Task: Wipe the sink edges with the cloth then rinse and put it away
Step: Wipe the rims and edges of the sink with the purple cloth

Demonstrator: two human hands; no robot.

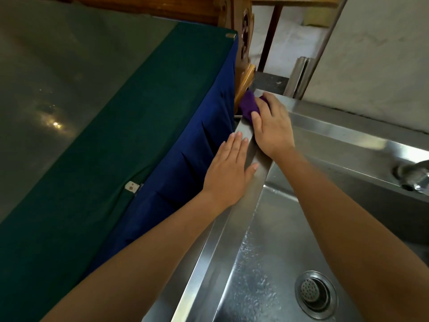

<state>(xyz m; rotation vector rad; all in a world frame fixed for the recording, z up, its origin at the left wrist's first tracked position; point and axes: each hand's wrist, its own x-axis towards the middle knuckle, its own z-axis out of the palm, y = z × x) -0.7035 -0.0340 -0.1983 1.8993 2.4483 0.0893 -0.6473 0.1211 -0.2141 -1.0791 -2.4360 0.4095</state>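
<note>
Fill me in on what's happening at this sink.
A person is wiping the steel sink rim on its left side. The right hand holds a purple cloth down on the rim's far corner. The left hand lies flat, fingers straight, across the rim and the blue fabric hanging beside it. The basin is wet, with a strainer in the drain. No water shows at the faucet.

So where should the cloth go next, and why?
Probably turn the corner and sweep right along the back edge toward the tap. The right hand holds the purple cloth at the far end of the sink's left edge, where it meets the back edge; the left hand rests flat on the left edge.
</note>
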